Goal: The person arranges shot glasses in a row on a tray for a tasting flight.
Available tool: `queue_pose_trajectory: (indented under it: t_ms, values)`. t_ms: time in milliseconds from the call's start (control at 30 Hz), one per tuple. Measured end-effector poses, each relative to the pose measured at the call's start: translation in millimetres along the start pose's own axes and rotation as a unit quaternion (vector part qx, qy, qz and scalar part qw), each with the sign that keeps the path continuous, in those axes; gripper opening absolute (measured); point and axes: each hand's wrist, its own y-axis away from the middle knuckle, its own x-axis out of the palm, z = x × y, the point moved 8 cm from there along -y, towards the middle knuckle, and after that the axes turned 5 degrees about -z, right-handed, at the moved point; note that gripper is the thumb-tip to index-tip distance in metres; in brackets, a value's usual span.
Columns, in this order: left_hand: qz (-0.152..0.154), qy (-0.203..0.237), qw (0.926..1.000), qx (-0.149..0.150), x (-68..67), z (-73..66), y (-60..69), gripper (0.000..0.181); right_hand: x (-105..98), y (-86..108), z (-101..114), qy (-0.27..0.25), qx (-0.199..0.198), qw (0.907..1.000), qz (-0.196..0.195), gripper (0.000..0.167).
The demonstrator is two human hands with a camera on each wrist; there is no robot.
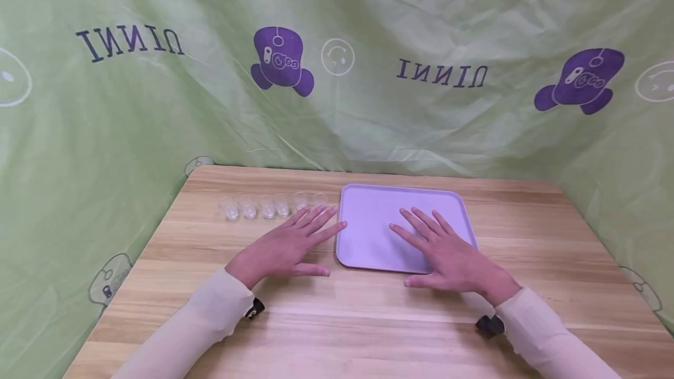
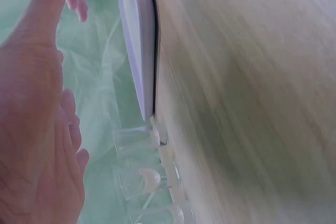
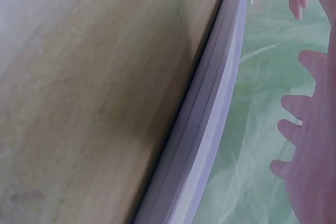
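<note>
Both hands are held out flat above the wooden table with fingers spread, and neither holds anything. My left hand (image 1: 286,247) is between a row of small clear glasses (image 1: 268,208) and the left edge of a purple tray (image 1: 368,233). In the left wrist view, a few of those glasses (image 2: 139,182) stand past the tray's corner (image 2: 144,98). My right hand (image 1: 447,253) hovers over the tray's right front part, hiding its front right corner. The right wrist view shows this hand (image 3: 315,145) above the raised tray rim (image 3: 205,124), apart from it.
The wooden table (image 1: 358,326) carries the glasses at its back left and the tray at its back middle. A green printed curtain (image 1: 368,121) hangs behind the table and along both sides. Dark wrist devices (image 1: 491,326) sit under the sleeves' cuffs.
</note>
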Motion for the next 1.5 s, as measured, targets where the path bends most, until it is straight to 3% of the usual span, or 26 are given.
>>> queue_pose_trajectory:
  t_ms: [333, 667, 800, 1033, 1300, 1500]
  values:
    - [-0.013, 0.02, 0.999, -0.038, -11.0, 14.8, 14.4, 0.095, -4.8, 18.3, -26.4, -0.023, 0.058, 0.998, 0.003, 0.109]
    - [-0.018, 0.029, 0.9926, -0.117, -22.4, 40.6, 50.2, 0.1, -10.2, 49.3, -48.7, -0.048, 0.116, 0.9921, -0.002, 0.117]
    - [-0.028, 0.035, 0.9888, -0.142, -26.1, 52.8, 64.2, 0.102, -11.0, 62.1, -56.4, -0.072, 0.15, 0.9861, 0.008, 0.122]
    - [-0.035, 0.08, 0.9757, -0.201, -30.3, 77.6, 85.7, 0.1, -11.2, 79.3, -71.4, -0.094, 0.189, 0.9774, 0.006, 0.134]
    - [-0.051, 0.081, 0.9707, -0.221, -33.7, 95.2, 104.6, 0.097, -13.1, 91.7, -82.1, -0.136, 0.23, 0.9634, 0.027, 0.137]
    - [-0.069, 0.081, 0.9646, -0.241, -36.5, 109.6, 121.1, 0.097, -11.6, 99.2, -89.5, -0.155, 0.236, 0.9586, 0.036, 0.131]
